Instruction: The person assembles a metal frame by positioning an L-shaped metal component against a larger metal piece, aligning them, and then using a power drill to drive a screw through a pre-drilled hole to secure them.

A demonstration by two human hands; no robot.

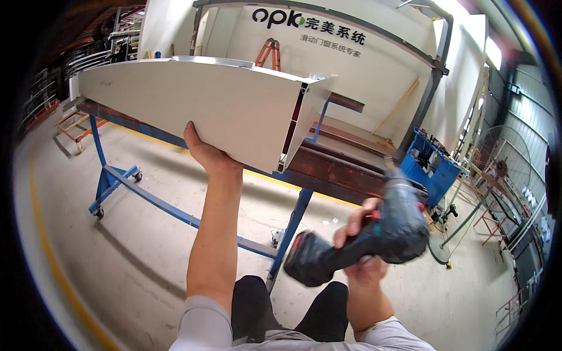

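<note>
A white wall (342, 76) filled the background at twelve o'clock. Before it, a wheeled workbench (336, 169) with blue legs and a reddish-brown top ran from ten o'clock round to three. The long off-white panel (205, 105) lay over that top, from ten o'clock to just past twelve, its near face tapering leftward and its right end showing dark slots. A blue cart (443, 182) stood at three o'clock. At four o'clock, blurred and apart from the panel, was a dark cordless drill (404, 225), its nose toward one o'clock and battery toward eight. The right hand (366, 268) was wrapped round its handle. The left hand (212, 155), between nine and ten, gripped the panel's lower edge, thumb on the near face, other fingers hidden.
</note>
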